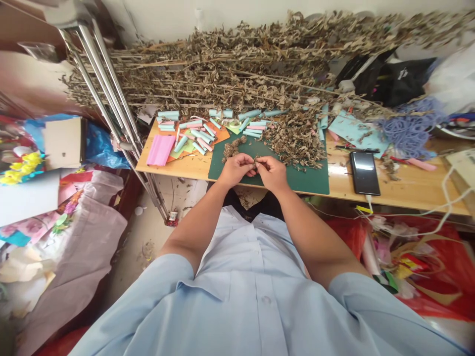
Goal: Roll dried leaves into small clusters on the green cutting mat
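My left hand (238,169) and my right hand (272,172) meet over the front of the green mat (311,184), fingertips pinched together. Between them is a small bit of dried plant (255,161), partly hidden by the fingers. Just behind my left hand lies a small cluster of brown crumbled balls (233,148). A pile of dry leaves (297,141) covers the mat's right and back part. Rolled blue, pink and green papers (202,136) lie left of the mat, near a pink sheet (160,150).
Long dried stalks (222,74) stretch along the back. A metal crutch (122,109) leans at the left table edge. On the right are a phone (364,173) with a white cable, purple cord (411,126) and a light blue sheet (358,131). Red bags (452,267) sit below.
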Demonstrator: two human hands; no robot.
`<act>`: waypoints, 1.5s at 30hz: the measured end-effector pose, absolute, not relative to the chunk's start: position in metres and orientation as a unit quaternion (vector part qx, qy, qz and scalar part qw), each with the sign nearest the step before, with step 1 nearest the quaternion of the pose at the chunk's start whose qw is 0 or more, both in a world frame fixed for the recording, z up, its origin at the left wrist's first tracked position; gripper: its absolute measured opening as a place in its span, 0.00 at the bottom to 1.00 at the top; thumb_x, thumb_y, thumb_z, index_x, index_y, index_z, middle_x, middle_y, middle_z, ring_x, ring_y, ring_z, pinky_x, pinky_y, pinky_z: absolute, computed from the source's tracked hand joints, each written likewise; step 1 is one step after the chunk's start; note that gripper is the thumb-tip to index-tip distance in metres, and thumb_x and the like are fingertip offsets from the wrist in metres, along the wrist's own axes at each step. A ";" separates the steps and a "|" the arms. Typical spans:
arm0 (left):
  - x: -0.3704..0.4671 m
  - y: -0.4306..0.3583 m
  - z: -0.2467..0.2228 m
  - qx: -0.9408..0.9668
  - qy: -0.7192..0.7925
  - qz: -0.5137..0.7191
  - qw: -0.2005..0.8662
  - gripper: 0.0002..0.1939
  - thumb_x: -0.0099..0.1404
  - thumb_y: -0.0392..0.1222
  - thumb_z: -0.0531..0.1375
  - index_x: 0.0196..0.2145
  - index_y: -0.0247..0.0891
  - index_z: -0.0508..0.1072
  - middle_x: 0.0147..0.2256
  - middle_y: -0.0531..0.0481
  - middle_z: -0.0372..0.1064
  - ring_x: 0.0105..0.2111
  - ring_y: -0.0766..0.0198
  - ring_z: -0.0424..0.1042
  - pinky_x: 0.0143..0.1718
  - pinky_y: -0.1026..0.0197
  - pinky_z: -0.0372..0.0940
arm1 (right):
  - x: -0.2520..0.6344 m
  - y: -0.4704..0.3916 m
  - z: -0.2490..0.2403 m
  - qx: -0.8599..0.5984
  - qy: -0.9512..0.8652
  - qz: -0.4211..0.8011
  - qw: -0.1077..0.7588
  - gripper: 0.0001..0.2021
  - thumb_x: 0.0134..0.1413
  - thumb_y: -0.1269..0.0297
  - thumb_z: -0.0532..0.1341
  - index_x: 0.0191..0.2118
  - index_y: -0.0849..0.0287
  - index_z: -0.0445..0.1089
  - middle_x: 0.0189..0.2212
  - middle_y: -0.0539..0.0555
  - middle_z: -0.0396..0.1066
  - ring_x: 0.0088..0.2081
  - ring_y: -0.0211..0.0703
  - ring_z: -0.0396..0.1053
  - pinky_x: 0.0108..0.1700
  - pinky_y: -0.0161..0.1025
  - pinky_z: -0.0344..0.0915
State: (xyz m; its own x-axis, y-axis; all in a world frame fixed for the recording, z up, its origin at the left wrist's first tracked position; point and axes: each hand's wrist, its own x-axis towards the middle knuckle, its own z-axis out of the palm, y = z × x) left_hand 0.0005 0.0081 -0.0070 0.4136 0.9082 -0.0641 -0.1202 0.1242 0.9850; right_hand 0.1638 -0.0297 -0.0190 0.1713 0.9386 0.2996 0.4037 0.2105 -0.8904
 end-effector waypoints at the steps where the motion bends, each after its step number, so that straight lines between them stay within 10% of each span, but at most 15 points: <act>1: 0.000 0.008 -0.007 0.529 0.366 0.396 0.655 0.13 0.60 0.40 0.68 0.38 0.33 0.70 0.27 0.53 0.74 0.27 0.65 0.78 0.31 0.63 0.74 | 0.164 -0.030 -0.019 -0.570 -0.586 0.266 0.512 0.09 0.57 0.60 0.63 0.41 0.56 0.77 0.36 0.54 0.79 0.33 0.44 0.75 0.41 0.44 0.74; 45: 0.002 0.008 -0.009 0.546 0.377 0.401 0.632 0.09 0.63 0.37 0.64 0.38 0.34 0.67 0.24 0.54 0.72 0.24 0.65 0.77 0.26 0.65 0.72 | 0.164 -0.027 -0.019 -0.572 -0.556 0.314 0.515 0.11 0.59 0.56 0.63 0.42 0.56 0.78 0.36 0.55 0.81 0.32 0.44 0.77 0.37 0.42 0.76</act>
State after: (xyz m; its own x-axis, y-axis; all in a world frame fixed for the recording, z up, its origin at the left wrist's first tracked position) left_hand 0.0023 0.0080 -0.0091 0.3944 0.9182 -0.0379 -0.0959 0.0822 0.9920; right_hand 0.1641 -0.0273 -0.0189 0.1842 0.9595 0.2134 0.3136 0.1483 -0.9379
